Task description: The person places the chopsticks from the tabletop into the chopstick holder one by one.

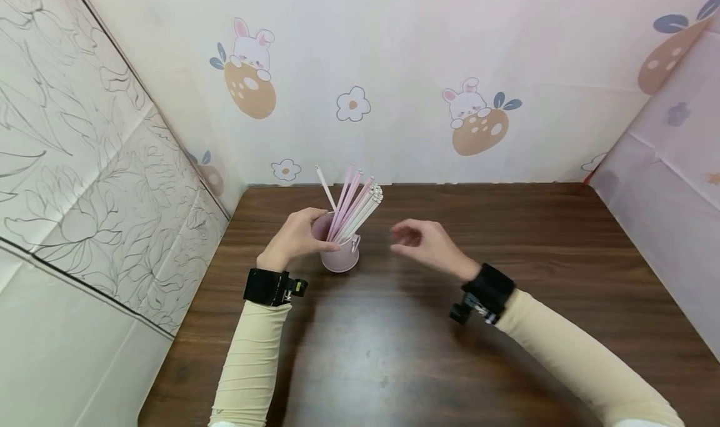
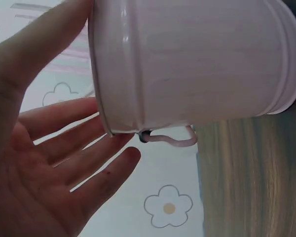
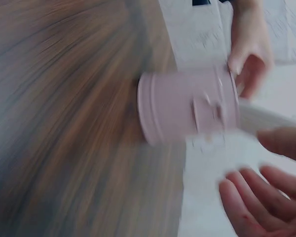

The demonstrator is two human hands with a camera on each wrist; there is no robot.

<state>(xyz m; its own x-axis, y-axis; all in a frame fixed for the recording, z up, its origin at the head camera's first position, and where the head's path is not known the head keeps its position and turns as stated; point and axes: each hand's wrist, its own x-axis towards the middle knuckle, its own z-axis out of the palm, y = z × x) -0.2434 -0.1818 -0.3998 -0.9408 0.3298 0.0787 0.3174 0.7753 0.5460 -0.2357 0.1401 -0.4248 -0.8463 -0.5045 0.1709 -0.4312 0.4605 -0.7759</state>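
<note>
A small pale pink metal bucket (image 1: 340, 258) with a side handle stands upright on the wooden table. Slim pink and white pen-like sticks (image 1: 357, 208) lean in it towards the right, and one white stick (image 1: 325, 188) leans to the left. With thumb at the near side and fingers at the far side, my left hand (image 1: 295, 236) grips the bucket's rim. In the left wrist view the bucket wall (image 2: 202, 59) fills the upper right. My right hand (image 1: 424, 242) hovers to the right of the bucket, fingers loosely curved, holding nothing; it is blurred in the right wrist view.
The dark wooden table (image 1: 506, 227) meets a wall sheet (image 1: 405, 133) printed with rabbits and flowers at the back. A white panel with line-drawn flowers (image 1: 101, 164) borders the left side. Another pale sheet (image 1: 675, 164) hangs at the right edge.
</note>
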